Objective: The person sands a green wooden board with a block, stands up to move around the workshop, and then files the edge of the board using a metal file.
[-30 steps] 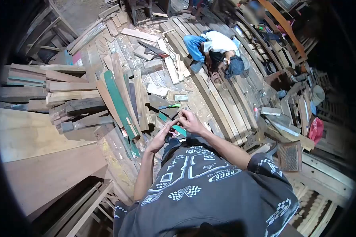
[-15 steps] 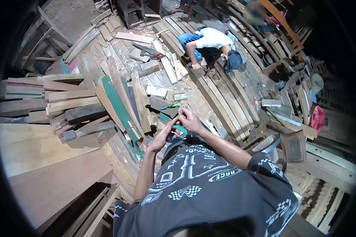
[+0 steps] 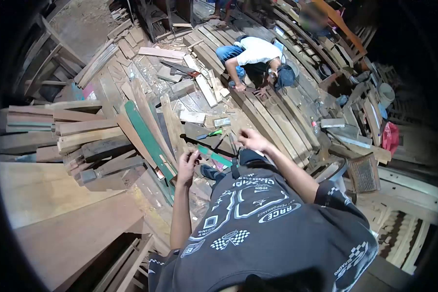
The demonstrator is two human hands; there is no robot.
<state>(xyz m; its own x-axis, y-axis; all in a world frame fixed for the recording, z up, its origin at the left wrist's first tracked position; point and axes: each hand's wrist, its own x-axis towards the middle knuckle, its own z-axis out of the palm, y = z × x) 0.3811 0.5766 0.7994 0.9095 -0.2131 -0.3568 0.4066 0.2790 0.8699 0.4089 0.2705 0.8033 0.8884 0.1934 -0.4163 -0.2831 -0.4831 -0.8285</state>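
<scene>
My left hand (image 3: 187, 165) is raised in front of my lap, its fingers curled together near the thumb. Anything inside them is too small to make out. To its right, my right hand (image 3: 253, 140) has its fingertips bent into a pinch, and I cannot see what they hold. The hands are apart. Between and below them lies a green strip (image 3: 214, 155). Just beyond sits a tool with a bright green handle (image 3: 215, 132), close to a small pale block (image 3: 222, 122).
Planks and beams (image 3: 95, 131) are stacked at left, beside a green board (image 3: 146, 134). A handsaw (image 3: 180, 69) lies among offcuts ahead. A co-worker (image 3: 258, 53) bends over long beams (image 3: 267, 121). A woven-faced piece (image 3: 363, 174) stands at right.
My hands, together before, have come apart: the left moved left, the right moved right. The co-worker remains bent over the beams.
</scene>
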